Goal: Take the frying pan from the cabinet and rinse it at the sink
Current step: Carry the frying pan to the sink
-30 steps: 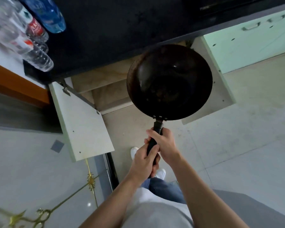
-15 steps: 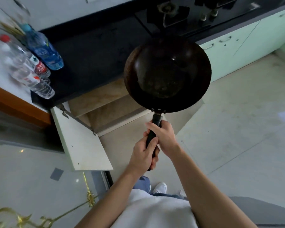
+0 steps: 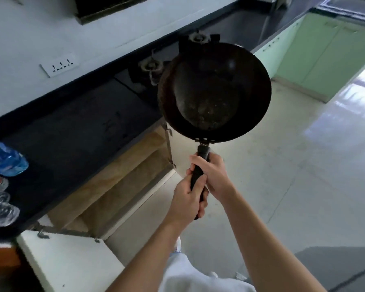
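Observation:
A dark, round frying pan (image 3: 214,92) is held up in the air in front of me, above the counter edge and the gas stove. Its black handle (image 3: 199,171) points down toward me. My left hand (image 3: 188,200) grips the lower part of the handle. My right hand (image 3: 212,173) is wrapped around the handle just above it. The cabinet (image 3: 116,184) under the black counter stands open, its wooden shelves showing. A sink cannot be made out clearly from here.
The open white cabinet door (image 3: 65,262) juts out at lower left. Water bottles (image 3: 4,161) lie on the black counter (image 3: 76,127) at left. Gas stove burners (image 3: 150,66) sit behind the pan. Pale green cabinets (image 3: 325,55) run along the right; tiled floor (image 3: 293,165) stretches right.
The pan has risen from in front of the open cabinet to counter height. My view has tilted up, bringing the stove, wall socket and far counter into sight. Both hands keep their grip.

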{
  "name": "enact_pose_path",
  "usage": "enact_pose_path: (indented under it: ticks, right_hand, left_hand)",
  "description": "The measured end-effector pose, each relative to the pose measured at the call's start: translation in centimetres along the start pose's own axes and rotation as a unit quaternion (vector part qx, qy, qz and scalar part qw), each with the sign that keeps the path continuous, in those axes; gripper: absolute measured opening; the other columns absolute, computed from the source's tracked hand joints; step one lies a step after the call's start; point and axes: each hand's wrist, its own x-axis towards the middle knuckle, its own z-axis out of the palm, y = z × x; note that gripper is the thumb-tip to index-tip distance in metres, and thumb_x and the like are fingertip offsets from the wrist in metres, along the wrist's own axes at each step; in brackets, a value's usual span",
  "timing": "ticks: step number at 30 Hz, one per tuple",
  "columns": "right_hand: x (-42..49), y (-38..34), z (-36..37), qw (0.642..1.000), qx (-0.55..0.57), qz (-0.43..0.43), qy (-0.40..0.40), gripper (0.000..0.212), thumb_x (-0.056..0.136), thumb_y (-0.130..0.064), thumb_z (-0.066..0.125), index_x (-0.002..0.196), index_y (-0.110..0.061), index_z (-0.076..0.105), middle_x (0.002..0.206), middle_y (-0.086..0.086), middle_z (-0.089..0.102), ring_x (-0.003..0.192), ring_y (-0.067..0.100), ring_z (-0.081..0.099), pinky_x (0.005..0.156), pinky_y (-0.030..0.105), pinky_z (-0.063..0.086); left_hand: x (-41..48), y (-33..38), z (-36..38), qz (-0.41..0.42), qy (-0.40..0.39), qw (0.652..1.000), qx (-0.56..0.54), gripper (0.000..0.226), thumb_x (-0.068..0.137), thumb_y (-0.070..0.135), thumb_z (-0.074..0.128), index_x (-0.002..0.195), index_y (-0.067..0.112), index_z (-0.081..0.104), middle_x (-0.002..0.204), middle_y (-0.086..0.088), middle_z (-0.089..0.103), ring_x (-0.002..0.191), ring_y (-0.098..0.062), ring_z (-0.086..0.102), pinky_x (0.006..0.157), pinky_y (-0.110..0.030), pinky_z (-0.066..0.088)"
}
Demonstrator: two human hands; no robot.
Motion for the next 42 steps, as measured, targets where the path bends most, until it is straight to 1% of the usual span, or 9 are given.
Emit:
enact_pose_path:
  ticks: [3, 6, 9, 12, 18, 28, 34, 37, 42]
  right_hand:
    - [1.8, -1.5, -0.8, 0.998, 0.015, -0.008, 0.056, 0.02, 0.084, -0.009, 0.068, 0.065, -0.01, 0.063, 0.065, 0.009, 0.064, 0.068, 0.03, 0.067, 0.074, 0.047, 0.056]
    - [3.1, -2.6, -1.7, 0.992, 0.037, -0.021, 0.115, 0.017, 0.088, -0.007, 0.068, 0.073, -0.007, 0.061, 0.065, 0.007, 0.064, 0.065, 0.026, 0.068, 0.071, 0.042, 0.057]
    - [3.7, -3.1, -2.9, 0.984, 0.049, -0.029, 0.171, 0.016, 0.09, -0.007, 0.068, 0.077, -0.006, 0.059, 0.066, 0.007, 0.063, 0.065, 0.024, 0.068, 0.069, 0.04, 0.057]
    - [3.6, -3.2, -4.5, 0.974, 0.067, -0.028, 0.214, 0.012, 0.091, -0.008, 0.068, 0.083, -0.004, 0.06, 0.066, 0.007, 0.063, 0.066, 0.023, 0.069, 0.074, 0.044, 0.058]
    - [3.1, -3.3, -8.6, 0.958, 0.088, -0.039, 0.27, 0.014, 0.093, -0.008, 0.067, 0.08, -0.006, 0.062, 0.066, 0.006, 0.064, 0.067, 0.024, 0.069, 0.079, 0.048, 0.056]
    - [5.9, -4.2, -19.7, 0.947, 0.104, -0.055, 0.3, 0.013, 0.093, -0.01, 0.066, 0.081, -0.006, 0.062, 0.069, 0.008, 0.063, 0.07, 0.026, 0.069, 0.075, 0.043, 0.056]
    - [8.7, -7.4, -30.2, 0.947, 0.093, -0.049, 0.305, 0.014, 0.094, -0.013, 0.066, 0.082, -0.007, 0.062, 0.068, 0.006, 0.065, 0.069, 0.024, 0.07, 0.076, 0.044, 0.058]
    - [10.0, -9.1, -35.1, 0.947, 0.094, -0.042, 0.303, 0.013, 0.094, -0.011, 0.066, 0.082, -0.006, 0.062, 0.066, 0.005, 0.064, 0.067, 0.023, 0.07, 0.074, 0.041, 0.058]
    - [12.3, -11.1, -41.0, 0.951, 0.1, -0.044, 0.29, 0.013, 0.094, -0.01, 0.065, 0.082, -0.005, 0.062, 0.067, 0.006, 0.065, 0.068, 0.024, 0.07, 0.075, 0.043, 0.058]
  left_hand:
    - [3.2, 1.3, 0.0, -0.005, -0.053, 0.999, 0.001, 0.026, 0.103, 0.025, 0.045, 0.085, 0.006, 0.047, 0.069, -0.013, 0.041, 0.041, -0.015, 0.035, 0.036, -0.023, 0.033]
    - [5.8, 2.1, 0.3, -0.002, -0.106, 0.994, 0.008, 0.029, 0.103, 0.026, 0.045, 0.088, 0.001, 0.047, 0.066, -0.013, 0.04, 0.04, -0.015, 0.036, 0.036, -0.023, 0.034]
    - [7.7, 2.5, 0.9, -0.002, -0.159, 0.987, 0.024, 0.029, 0.103, 0.028, 0.045, 0.086, 0.004, 0.049, 0.062, -0.009, 0.041, 0.041, -0.014, 0.038, 0.036, -0.023, 0.035]
    - [9.0, 2.6, 2.1, -0.006, -0.205, 0.978, 0.038, 0.029, 0.103, 0.029, 0.045, 0.086, 0.005, 0.05, 0.062, -0.01, 0.042, 0.041, -0.013, 0.039, 0.037, -0.023, 0.036]
    - [11.1, 2.0, 5.8, -0.017, -0.271, 0.961, 0.063, 0.026, 0.102, 0.029, 0.046, 0.083, 0.013, 0.053, 0.06, -0.006, 0.043, 0.041, -0.014, 0.039, 0.039, -0.023, 0.035]
    - [17.1, 2.1, 15.9, -0.039, -0.317, 0.944, 0.076, 0.026, 0.103, 0.023, 0.045, 0.089, 0.003, 0.05, 0.06, -0.008, 0.042, 0.038, -0.017, 0.035, 0.036, -0.022, 0.031]
    - [21.9, 3.0, 26.2, -0.032, -0.311, 0.946, 0.09, 0.026, 0.103, 0.023, 0.044, 0.087, 0.004, 0.051, 0.058, -0.005, 0.043, 0.038, -0.014, 0.037, 0.035, -0.022, 0.034]
    - [23.9, 3.6, 30.9, -0.026, -0.304, 0.948, 0.096, 0.027, 0.104, 0.024, 0.043, 0.086, 0.006, 0.052, 0.058, -0.005, 0.044, 0.039, -0.014, 0.038, 0.036, -0.022, 0.036]
    - [27.0, 4.7, 36.6, -0.033, -0.293, 0.95, 0.098, 0.027, 0.104, 0.024, 0.043, 0.087, 0.003, 0.05, 0.059, -0.007, 0.042, 0.038, -0.015, 0.036, 0.035, -0.024, 0.034]
